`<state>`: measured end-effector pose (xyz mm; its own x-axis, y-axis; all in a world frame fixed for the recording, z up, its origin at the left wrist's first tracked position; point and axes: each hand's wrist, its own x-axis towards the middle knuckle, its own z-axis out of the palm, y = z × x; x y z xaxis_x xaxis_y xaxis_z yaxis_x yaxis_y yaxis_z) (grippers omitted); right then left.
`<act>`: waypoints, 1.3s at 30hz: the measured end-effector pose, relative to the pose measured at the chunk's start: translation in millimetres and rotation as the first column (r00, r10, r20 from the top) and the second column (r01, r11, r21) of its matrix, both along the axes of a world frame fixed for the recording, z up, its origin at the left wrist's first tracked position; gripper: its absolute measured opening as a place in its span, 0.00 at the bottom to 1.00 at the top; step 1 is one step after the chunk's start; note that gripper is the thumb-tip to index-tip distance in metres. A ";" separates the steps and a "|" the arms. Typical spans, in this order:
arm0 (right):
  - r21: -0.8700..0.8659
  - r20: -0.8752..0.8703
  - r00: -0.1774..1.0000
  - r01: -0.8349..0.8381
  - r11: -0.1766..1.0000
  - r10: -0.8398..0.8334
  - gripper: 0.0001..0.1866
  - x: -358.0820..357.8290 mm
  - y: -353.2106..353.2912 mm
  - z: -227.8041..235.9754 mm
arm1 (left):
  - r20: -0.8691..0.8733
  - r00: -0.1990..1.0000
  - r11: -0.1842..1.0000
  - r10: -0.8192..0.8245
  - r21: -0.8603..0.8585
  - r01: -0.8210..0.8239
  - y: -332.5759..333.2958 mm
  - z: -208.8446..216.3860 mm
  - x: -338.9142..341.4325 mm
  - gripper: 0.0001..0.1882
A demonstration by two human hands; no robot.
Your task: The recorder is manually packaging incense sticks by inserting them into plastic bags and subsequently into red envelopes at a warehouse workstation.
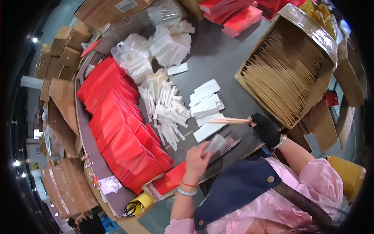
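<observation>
My right hand [267,128], in a black fingerless glove, is closed on slim tan sticks [233,121] that point left over white slips. My left hand [196,160] is closed on a small clear-and-white packet [218,144], smeared by motion; its exact kind does not show. White folded slips [206,101] lie fanned out just beyond both hands. To their left is a loose heap of narrow white strips [167,109]. Beneath my left wrist, a red packet [171,179] lies in a small carton at the table edge.
Overlapping red paper bags [120,128] line the left side. An open carton [288,70] filled with thin brown pieces stands at the right. Clear plastic bags [134,54] and red stacks [241,21] lie at the back. A yellow holder [138,204] hangs on the near edge.
</observation>
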<state>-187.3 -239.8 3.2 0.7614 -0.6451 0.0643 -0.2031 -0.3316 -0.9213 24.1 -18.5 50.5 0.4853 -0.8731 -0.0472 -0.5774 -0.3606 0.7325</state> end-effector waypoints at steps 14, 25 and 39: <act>-0.443 -0.457 0.770 -0.631 0.637 0.445 0.11 45.8 22.4 13.7 | 0.316 0.948 0.997 0.026 0.061 -0.047 74.6 -25.6 -12.2 0.36; 0.204 0.127 0.844 -0.536 0.819 0.521 0.15 100.5 105.8 7.9 | 0.314 0.948 0.999 -0.046 0.037 0.037 37.1 -35.8 -12.6 0.35; -0.464 -0.397 0.892 -0.399 0.791 0.216 0.34 67.3 24.4 70.8 | 0.879 0.467 0.932 0.096 0.085 -0.352 82.0 90.2 124.9 0.18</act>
<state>-120.1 -215.4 73.9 0.9500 -0.3087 0.0477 -0.2460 -0.8335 -0.4947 149.0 63.5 140.7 0.5720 -0.7510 0.3297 -0.7373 -0.6470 -0.1945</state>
